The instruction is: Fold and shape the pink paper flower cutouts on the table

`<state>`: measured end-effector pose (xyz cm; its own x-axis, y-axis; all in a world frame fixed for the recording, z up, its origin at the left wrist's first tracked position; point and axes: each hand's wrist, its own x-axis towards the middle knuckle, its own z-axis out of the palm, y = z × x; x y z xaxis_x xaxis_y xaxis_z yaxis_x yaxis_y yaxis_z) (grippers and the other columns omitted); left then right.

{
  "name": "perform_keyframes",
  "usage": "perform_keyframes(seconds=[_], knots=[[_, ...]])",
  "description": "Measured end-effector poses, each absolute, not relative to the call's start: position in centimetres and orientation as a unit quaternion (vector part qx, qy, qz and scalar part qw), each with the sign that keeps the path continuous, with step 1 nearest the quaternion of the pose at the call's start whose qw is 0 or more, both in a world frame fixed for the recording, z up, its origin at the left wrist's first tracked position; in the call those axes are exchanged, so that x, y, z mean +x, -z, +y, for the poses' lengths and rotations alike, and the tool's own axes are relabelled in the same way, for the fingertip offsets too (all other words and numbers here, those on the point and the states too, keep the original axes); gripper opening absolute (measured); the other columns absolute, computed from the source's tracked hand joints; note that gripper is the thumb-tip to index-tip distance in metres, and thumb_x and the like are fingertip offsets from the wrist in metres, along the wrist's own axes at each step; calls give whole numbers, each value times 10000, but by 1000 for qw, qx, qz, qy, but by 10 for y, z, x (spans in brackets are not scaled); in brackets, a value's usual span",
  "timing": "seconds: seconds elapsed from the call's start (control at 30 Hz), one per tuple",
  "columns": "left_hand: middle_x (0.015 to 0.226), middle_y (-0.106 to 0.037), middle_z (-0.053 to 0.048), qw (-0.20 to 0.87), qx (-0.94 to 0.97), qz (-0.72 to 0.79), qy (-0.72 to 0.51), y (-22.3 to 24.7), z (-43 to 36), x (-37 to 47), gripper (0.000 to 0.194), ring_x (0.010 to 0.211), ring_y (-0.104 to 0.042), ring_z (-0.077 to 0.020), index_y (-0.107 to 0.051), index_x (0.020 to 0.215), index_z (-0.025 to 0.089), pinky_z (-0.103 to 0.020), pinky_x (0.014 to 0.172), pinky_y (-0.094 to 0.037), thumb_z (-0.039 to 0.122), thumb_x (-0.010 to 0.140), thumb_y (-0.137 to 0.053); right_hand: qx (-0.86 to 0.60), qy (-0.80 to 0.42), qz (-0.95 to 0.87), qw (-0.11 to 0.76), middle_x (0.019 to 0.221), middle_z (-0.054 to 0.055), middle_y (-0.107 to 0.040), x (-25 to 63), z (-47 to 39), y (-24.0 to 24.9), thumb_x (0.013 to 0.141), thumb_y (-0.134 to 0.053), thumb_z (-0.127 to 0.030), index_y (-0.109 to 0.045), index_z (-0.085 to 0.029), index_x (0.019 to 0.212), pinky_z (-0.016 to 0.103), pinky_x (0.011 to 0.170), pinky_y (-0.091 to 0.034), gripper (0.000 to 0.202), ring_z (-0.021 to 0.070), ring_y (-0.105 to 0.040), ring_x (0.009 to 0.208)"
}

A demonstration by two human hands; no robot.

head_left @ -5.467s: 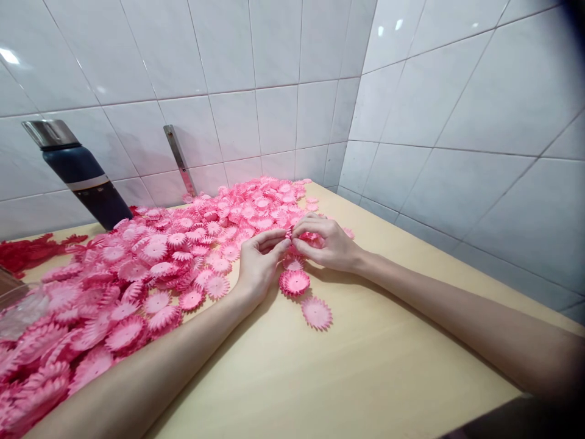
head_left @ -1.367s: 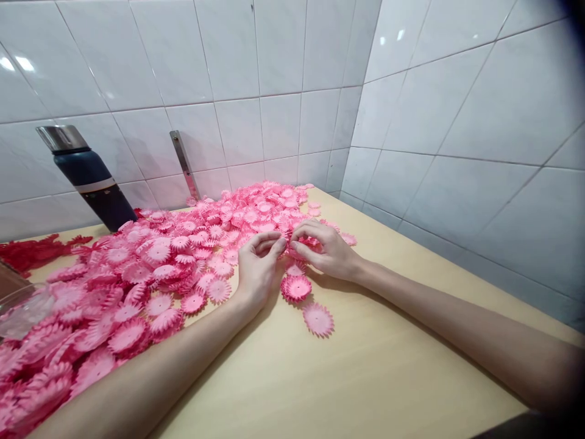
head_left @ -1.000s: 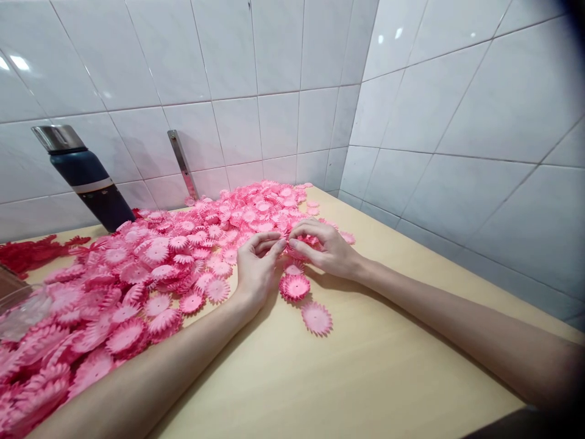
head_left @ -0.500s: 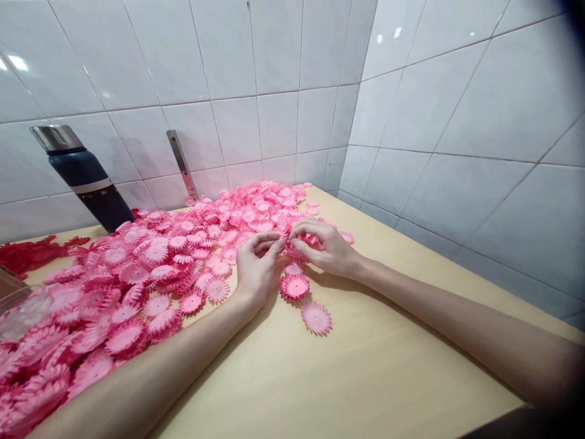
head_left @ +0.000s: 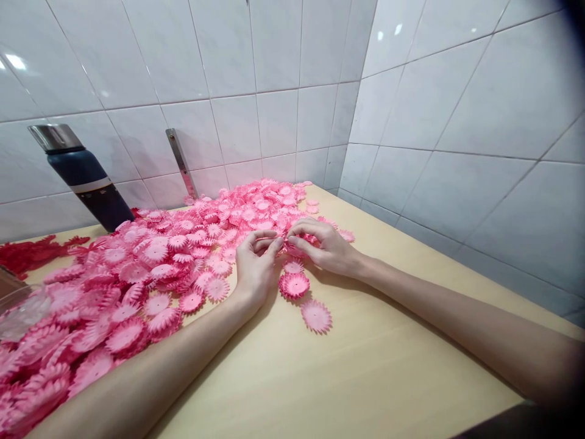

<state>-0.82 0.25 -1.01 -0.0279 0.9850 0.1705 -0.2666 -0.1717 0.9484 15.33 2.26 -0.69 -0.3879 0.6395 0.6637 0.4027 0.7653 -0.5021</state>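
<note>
Pink discs (head_left: pixel 262 205) beyond left hand (head_left: pixel 256 268) and right hand (head_left: pixel 325 247), both pinch-shaped, contents unclear.

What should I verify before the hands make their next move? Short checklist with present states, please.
1. Left hand and right hand both in view: ok.
2. Piece secure between the fingertips: cannot tell; too small and partly hidden.
3. Pale pink scalloped disc lying flat on the tabletop: ok.
4. All discs gathered in the pink disc pile: not ok; a few lie loose near the hands.
5. Left forearm not touching that pile: cannot tell; they overlap in view.
6. Dark blue bottle away from both hands: ok.
</note>
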Motion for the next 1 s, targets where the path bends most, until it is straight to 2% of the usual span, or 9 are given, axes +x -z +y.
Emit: perform_keyframes(seconds=[0.23,0.43,0.6,0.77,0.9,1.0], knots=[[751,-654,-39,517,472,384,-602,9,1,-7,304,735,-630,-154,-606,875,139,-296,673,-551,271,655,-771,-319,-121,-823,454,821,47,-646,153,23,7,879,-535,-172,-613,-195,824,346,758,-460,99,191,-578,809],[758,-598,-6,463,489,401,-621,8,1,-6,93,703,-579,-116,-573,801,164,-226,617,-511,156,731,-633,-340,-86,-822,448,791,48,-615,153,26,8,847,-509,-123,-550,-189,783,357,740,-435,100,192,-543,775],[755,-618,-8,414,499,410,-641,9,3,-6,90,722,-571,-104,-617,746,157,-215,686,-472,104,761,-546,-363,-62,-812,453,772,46,-606,154,27,7,833,-501,-114,-520,-192,753,366,731,-420,113,194,-533,752],[923,-702,-61,439,505,428,-607,9,6,-7,209,879,-616,-147,-716,826,148,-264,814,-470,111,767,-519,-339,-81,-814,464,789,50,-607,153,26,7,847,-507,-128,-530,-193,768,350,718,-437,105,190,-541,754],[910,-698,-85,509,478,401,-593,8,5,-7,173,817,-631,-177,-712,856,132,-305,731,-509,216,767,-589,-317,-93,-822,463,815,56,-613,153,25,7,870,-503,-141,-550,-191,811,349,722,-447,90,192,-543,774],[860,-690,-80,506,500,400,-577,9,3,-8,232,793,-638,-187,-707,845,123,-318,723,-522,311,709,-708,-308,-96,-832,452,821,55,-613,151,23,7,884,-497,-144,-559,-191,824,352,729,-447,98,193,-548,785]])
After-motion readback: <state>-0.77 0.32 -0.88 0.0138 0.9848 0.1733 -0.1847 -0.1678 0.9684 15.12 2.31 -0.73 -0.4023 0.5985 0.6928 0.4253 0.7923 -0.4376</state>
